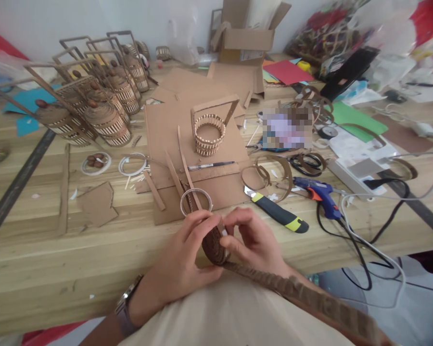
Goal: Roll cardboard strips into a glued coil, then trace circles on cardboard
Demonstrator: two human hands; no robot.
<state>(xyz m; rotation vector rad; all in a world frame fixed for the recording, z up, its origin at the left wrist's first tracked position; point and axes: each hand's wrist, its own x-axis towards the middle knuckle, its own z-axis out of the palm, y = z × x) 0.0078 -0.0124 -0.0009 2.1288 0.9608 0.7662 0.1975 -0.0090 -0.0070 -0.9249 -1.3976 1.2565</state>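
My left hand (182, 254) and my right hand (254, 240) meet at the near edge of the wooden table (94, 254). Both pinch a corrugated cardboard strip (213, 247) that is curled into a roll between the fingers. Its long tail (310, 298) runs down to the right over my lap. Just beyond my fingers a thin white ring (197, 202) lies on a cardboard sheet (202, 144). A small open basket of sticks (209, 134) with a cardboard handle stands on that sheet.
Several finished cardboard lanterns (104, 120) stand at the back left. A yellow-black utility knife (277, 211), a blue glue gun (319, 194) with its cable, scissors (308, 163), a pen (211, 166), curled cardboard strips (274, 173) and an open box (245, 38) lie around.
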